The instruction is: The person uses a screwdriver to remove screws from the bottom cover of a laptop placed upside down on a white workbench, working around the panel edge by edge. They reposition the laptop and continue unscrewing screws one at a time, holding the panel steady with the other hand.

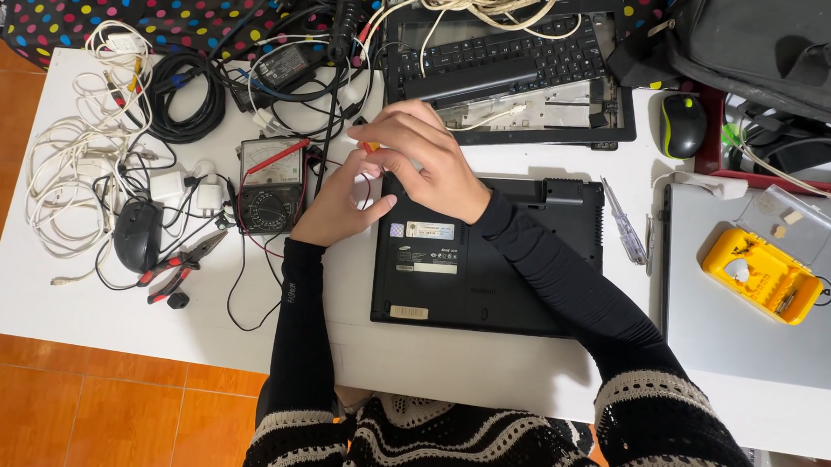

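Left hand (342, 202): we see it at the top left corner of the laptop (507, 266), fingers curled up; the right hand covers its tips, so we cannot tell if they are closed on anything.
Right hand (424, 154): it lies over the left one – the fingertips are pinched together on a small red and yellow thing (371, 147). What this thing is, we cannot tell.
Laptop: black, turned bottom up, flat on the white table (77, 293), right in front of us. Both hands are above its top left corner.
Meter (270, 182): just left of the left hand, with red and black leads around it.
Pliers (185, 263): red handles, near a black mouse (138, 234), well left of the hands.
Cables (77, 167): white and black coils in the far left part of the table.
Keyboard frame (516, 65): an opened laptop part behind the hands, with white cords over it.
Screwdriver (624, 231): clear handle, just right of the laptop.
Bit box (761, 274): yellow, open, on a grey laptop (756, 351) at the right – well apart from the hands.
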